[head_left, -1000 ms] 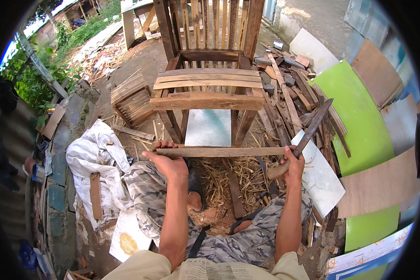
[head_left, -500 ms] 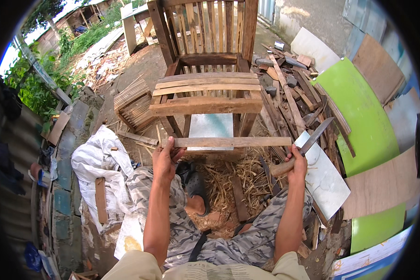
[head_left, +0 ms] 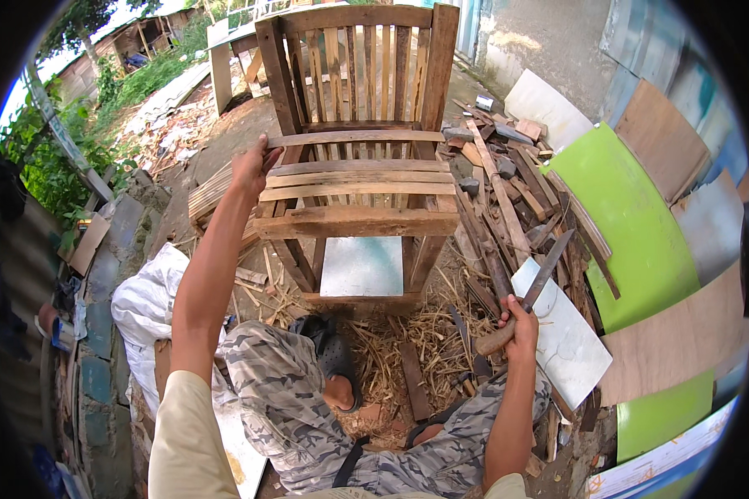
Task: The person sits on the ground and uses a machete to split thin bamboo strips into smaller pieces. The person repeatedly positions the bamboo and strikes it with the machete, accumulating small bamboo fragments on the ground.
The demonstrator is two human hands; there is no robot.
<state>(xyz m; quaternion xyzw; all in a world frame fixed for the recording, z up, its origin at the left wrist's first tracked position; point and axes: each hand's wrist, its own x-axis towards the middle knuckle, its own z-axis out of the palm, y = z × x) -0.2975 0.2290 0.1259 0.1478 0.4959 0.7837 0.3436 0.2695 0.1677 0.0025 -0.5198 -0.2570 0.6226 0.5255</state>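
Chair, wooden and slat-backed, stands in front of you, its seat just to the right of the fingers of your left hand and ahead and to the left of those of your right hand. A green sheet sits well to the right of your right fingers. Between that sheet and the chair, ahead of your right fingers, spreads a pile of scrap wood. A white sack lies nearer to you than your left fingers, beside your forearm. Straw-like shavings cover the ground to the left of your right fingers, and a pale sheet lies just to their right.

From your left fingers a thin wooden strip runs rightward over the rear of the seat; whether its far end touches the chair, you cannot tell. Seat slats span the seat nearer to you than the strip. A long knife points its blade ahead and rightward from your right fingers, its handle end jutting out to their left. Your left fingers curl around the strip's left end; your right ones wrap the knife's handle.
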